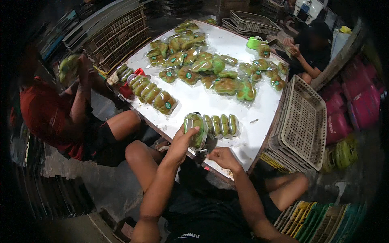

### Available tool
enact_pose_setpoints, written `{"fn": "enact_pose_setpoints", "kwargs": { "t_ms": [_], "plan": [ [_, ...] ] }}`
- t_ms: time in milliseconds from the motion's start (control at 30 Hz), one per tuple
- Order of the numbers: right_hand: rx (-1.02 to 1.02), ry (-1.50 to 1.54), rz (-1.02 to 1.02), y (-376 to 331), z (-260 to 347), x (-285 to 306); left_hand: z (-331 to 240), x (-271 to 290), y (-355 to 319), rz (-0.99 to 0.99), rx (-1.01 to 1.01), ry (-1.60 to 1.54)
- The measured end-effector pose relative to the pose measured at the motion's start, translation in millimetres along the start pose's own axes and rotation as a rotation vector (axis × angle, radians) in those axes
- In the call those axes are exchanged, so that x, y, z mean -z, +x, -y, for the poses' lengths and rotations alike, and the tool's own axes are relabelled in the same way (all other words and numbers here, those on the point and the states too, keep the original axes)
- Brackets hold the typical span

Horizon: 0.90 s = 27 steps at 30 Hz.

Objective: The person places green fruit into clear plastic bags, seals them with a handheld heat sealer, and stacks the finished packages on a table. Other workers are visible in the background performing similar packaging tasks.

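My left hand (180, 145) grips a clear bag of green buns (195, 128) upright, just above the near edge of the white table (190, 99). Its thumb lies across the front of the plastic. My right hand (224, 158) is at the table edge, a little to the right and lower. Its fingers are curled and pinched together; whatever they hold is too small to make out. Just left of those fingertips, a small metal object (200, 154) sits at the table edge. Beside the held bag stands a row of bagged green buns (225, 126).
Many bagged buns (188, 54) lie heaped at the far side; another row (152, 94) stands left. A person in a red shirt (50, 115) holds a bag at left; another person (310, 50) sits far right. Stacked plastic crates (302, 121) adjoin the table's right edge.
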State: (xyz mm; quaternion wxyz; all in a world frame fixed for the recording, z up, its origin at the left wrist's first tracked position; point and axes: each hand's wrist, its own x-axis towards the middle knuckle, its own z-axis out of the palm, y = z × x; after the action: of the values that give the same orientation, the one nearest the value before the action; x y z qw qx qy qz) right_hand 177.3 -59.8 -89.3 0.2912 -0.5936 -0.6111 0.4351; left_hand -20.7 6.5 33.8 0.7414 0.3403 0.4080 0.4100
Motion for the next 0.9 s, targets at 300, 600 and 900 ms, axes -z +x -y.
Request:
{"fn": "enact_pose_setpoints", "kwargs": {
  "t_ms": [300, 600, 900],
  "plan": [
    [0.164, 0.28, -0.008, -22.8, 105.5, 77.1, 18.6, -17.8, -6.3, 0.288, 0.014, 0.512],
    [0.104, 0.251, -0.174, -18.1, 50.0, 82.6, 31.5, -26.8, -2.2, 0.415, 0.308, 0.282],
    [-0.006, 0.215, -0.885, 19.7, 35.5, 85.2, 40.2, -26.4, 43.7, -0.067, 0.128, 0.136]
  ]
}}
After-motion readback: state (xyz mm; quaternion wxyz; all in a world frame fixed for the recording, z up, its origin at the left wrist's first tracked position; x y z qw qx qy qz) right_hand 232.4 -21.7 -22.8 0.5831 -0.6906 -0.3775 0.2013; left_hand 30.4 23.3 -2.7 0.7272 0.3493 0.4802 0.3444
